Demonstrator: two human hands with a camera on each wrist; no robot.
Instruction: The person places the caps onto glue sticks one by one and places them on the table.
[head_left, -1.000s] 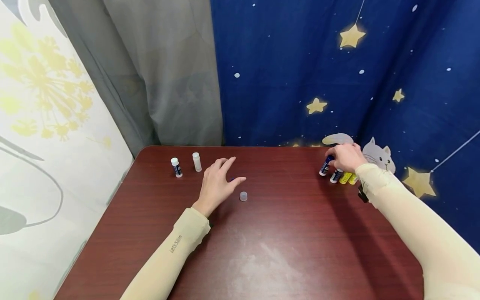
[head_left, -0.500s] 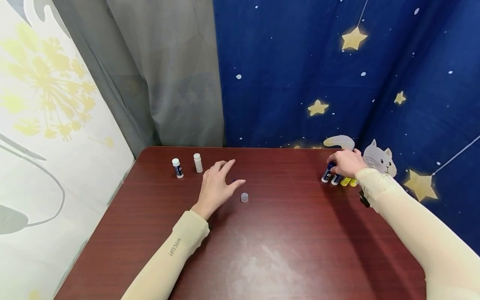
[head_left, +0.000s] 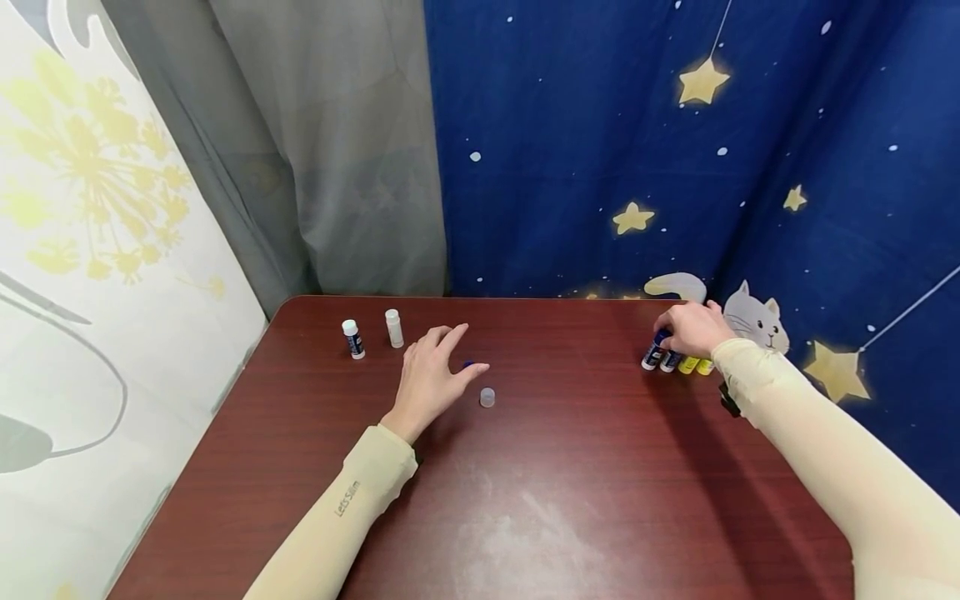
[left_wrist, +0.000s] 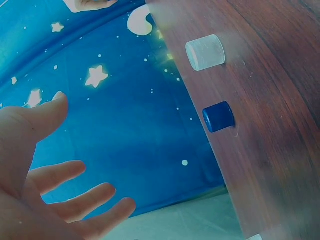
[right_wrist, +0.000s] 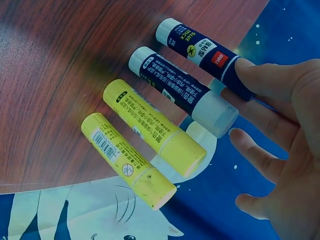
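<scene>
My right hand [head_left: 693, 328] pinches a navy glue stick [right_wrist: 200, 47] by its dark blue cap, between thumb and forefinger. Upright beside it is a second navy glue stick [right_wrist: 170, 85] with a translucent cap. Two yellow glue sticks [right_wrist: 150, 130] continue the row. My left hand [head_left: 429, 375] hovers over the table with thumb and fingers spread, holding nothing. Nearest to it are a small blue cap [left_wrist: 219, 117] and a translucent cap [left_wrist: 206, 52], both on the table. The left hand mostly hides the blue cap in the head view.
At the far left of the dark red table [head_left: 585, 467] stand a navy glue stick with a white top [head_left: 353, 339] and a white stick [head_left: 394, 328]. Behind the table's far edge hang a grey curtain [head_left: 360, 167] and a blue starry curtain [head_left: 555, 150].
My right hand has brought the held navy glue stick down and closer to the neighbouring navy one; over the last half second it stays there. The left hand keeps its place.
</scene>
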